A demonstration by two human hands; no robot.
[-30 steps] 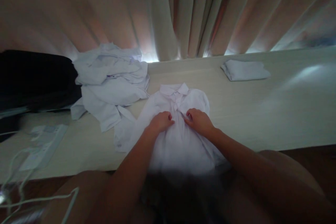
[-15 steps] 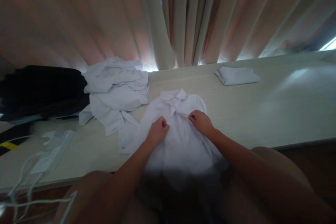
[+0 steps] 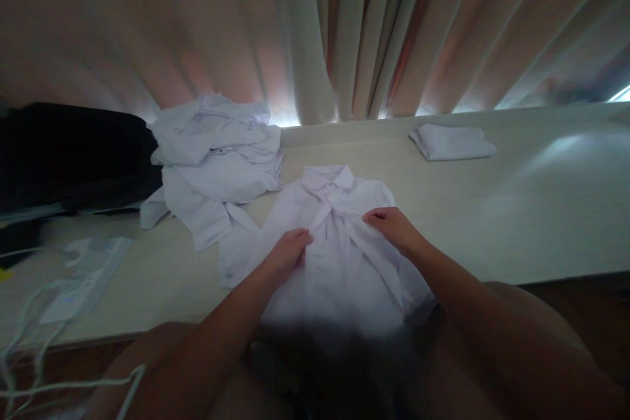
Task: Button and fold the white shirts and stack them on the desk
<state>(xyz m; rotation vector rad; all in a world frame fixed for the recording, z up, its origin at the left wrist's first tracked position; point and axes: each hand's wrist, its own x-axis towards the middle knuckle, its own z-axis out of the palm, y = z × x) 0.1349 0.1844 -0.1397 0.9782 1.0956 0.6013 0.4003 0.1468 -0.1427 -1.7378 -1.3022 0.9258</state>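
Two bare hands rest on a white collared shirt spread face-up on a pale wooden table, in dim light.

Taking the white collared shirt (image 3: 339, 256) as landmark: far to its left lies a dark bundle of cloth (image 3: 73, 151), with a white power strip (image 3: 86, 269) nearer the table's front edge; just to its upper left sits a heap of crumpled white shirts (image 3: 216, 157). The left hand (image 3: 288, 251) pinches the shirt's front below the collar, fingers curled onto the cloth. The right hand (image 3: 394, 228) lies on the chest with fingers bent; whether it grips cloth I cannot tell. To the upper right, well apart, sits a folded white garment (image 3: 453, 142) on the table (image 3: 531, 210). Curtains (image 3: 344, 26) hang behind. The shirt looks light, soft and limp; it should crease easily and is best taken by placket, shoulders or hem.
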